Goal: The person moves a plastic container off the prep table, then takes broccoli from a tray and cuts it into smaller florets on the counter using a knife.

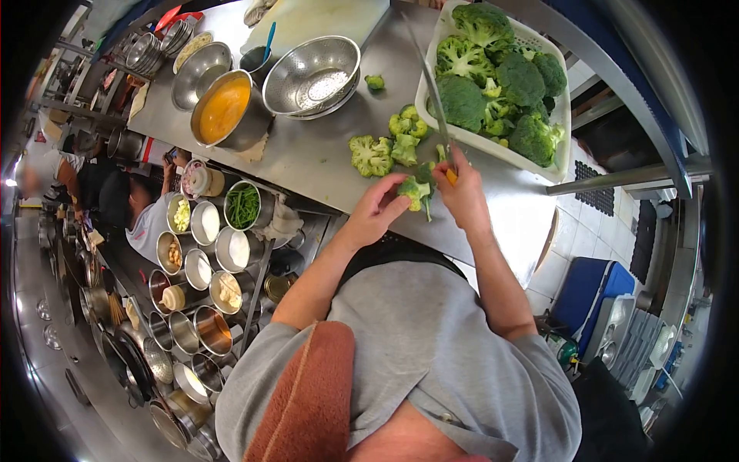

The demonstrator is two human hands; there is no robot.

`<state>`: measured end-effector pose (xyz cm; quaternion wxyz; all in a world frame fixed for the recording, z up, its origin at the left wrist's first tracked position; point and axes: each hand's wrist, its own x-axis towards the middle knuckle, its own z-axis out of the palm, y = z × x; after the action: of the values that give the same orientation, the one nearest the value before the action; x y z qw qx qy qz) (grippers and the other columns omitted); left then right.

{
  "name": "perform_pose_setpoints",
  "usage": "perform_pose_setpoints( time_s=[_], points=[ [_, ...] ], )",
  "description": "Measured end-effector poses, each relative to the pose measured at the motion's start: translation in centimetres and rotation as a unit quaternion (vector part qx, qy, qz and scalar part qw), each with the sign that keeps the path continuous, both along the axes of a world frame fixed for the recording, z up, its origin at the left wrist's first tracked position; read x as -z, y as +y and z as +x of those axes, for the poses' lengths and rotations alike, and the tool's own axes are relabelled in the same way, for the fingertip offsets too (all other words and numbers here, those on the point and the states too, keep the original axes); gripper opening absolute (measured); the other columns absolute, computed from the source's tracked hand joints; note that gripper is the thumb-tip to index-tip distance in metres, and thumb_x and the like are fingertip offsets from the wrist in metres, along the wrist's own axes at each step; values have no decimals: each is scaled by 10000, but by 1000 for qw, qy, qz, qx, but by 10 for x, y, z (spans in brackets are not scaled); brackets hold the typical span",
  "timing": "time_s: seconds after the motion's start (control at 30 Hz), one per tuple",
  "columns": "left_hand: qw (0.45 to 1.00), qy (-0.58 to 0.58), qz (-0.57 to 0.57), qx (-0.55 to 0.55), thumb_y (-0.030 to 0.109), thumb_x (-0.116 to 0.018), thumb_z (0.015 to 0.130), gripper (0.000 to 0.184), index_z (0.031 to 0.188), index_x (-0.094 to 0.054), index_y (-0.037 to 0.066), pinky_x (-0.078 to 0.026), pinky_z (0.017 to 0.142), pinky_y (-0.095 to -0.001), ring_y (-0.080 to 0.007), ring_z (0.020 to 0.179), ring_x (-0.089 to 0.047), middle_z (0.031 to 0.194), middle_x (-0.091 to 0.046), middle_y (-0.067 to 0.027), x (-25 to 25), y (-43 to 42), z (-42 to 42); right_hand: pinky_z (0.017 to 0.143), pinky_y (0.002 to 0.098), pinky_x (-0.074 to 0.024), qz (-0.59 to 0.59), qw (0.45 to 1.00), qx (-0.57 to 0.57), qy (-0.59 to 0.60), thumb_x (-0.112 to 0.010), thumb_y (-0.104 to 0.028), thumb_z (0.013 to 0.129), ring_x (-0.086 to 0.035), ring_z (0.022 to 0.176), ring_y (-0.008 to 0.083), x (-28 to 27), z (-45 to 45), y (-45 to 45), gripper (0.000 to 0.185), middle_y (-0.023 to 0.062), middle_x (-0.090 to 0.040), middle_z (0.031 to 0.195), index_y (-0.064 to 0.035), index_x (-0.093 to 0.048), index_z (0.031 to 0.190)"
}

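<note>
My left hand pinches a small broccoli floret above the near edge of the steel counter. Close beside it, my right hand is closed around the yellow handle of a long knife, whose blade points away from me and up. Cut broccoli pieces lie on the counter just beyond my hands, and one small piece sits farther off. To the right, a white plastic basket holds several large broccoli heads, with the blade passing in front of its left rim.
A steel colander stands on the counter, beside a pot of orange liquid. A white cutting board lies at the back. Several ingredient containers fill the left side. Other people are at far left.
</note>
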<state>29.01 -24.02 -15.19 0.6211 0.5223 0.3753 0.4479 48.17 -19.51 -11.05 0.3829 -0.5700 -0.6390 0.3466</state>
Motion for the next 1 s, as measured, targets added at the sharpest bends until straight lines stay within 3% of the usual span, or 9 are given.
perform_pose_setpoints(
  time_s=[0.07,0.17,0.4,0.53,0.6,0.77,0.83,0.87,1.0],
  points=[
    [952,-272,-130,-45,133,-525,1024,373,1369,-456,9,-514,896,-314,-169,1041,-610,1185,-607,-97,-1,0,6,717,403,-524,-52,999,-8,-8,-666,-48,877,-679,741,339,-5,9,-5,464,169,-692,826,-77,-579,1331],
    [883,-399,-247,-19,138,-465,1040,370,1386,-434,10,-526,964,-376,-229,1125,-612,1277,-588,-151,-5,4,0,707,405,-525,-80,995,-36,-37,-658,-113,911,-680,729,346,-7,14,-13,438,184,-686,808,-60,-570,1336],
    [846,-444,-295,-9,143,-503,1023,352,1349,-467,14,-537,962,-379,-234,1145,-608,1299,-584,-144,10,10,-6,590,349,-453,-67,996,-56,-14,-647,-222,948,-518,567,212,7,18,-37,471,164,-556,666,2,-537,1348],
    [953,-231,-187,-63,106,-645,953,388,1310,-515,29,-533,934,-342,-199,1082,-636,1237,-615,-95,-4,38,6,565,329,-404,-59,998,-9,18,-634,-247,963,-422,577,164,15,41,-50,510,105,-495,658,-7,-503,1393],
    [996,-3,-36,-85,173,-689,938,464,1335,-510,11,-543,898,-326,-204,1034,-659,1216,-624,-97,-24,72,24,564,307,-381,-58,995,48,62,-620,-263,976,-408,602,132,24,54,-58,545,48,-471,670,-15,-465,1436],
    [962,198,163,-88,174,-757,872,637,1419,-469,19,-566,830,-311,-227,978,-688,1165,-660,-200,-70,136,77,552,255,-334,-86,981,123,120,-589,-219,1001,-368,635,83,12,76,-69,531,-25,-430,688,-3,-432,1460],
    [949,222,152,-161,202,-759,880,567,1369,-532,27,-564,824,-297,-196,968,-691,1170,-681,-182,-85,143,52,547,243,-328,-78,977,138,141,-573,-204,1010,-371,632,70,11,80,-72,516,-35,-439,705,10,-431,1457],
    [931,259,175,-187,172,-742,879,365,1207,-660,33,-573,755,-303,-172,868,-711,997,-734,-139,-71,145,31,552,237,-332,-77,979,139,124,-568,-196,1011,-382,634,64,18,85,-73,514,-35,-450,712,13,-428,1458],
    [893,422,150,42,139,-703,863,161,985,-713,34,-567,754,-372,-253,815,-718,872,-722,-137,-20,100,21,556,247,-348,-106,973,146,144,-567,-240,1012,-396,629,70,24,84,-75,536,-29,-464,701,9,-421,1464]
  ],
)
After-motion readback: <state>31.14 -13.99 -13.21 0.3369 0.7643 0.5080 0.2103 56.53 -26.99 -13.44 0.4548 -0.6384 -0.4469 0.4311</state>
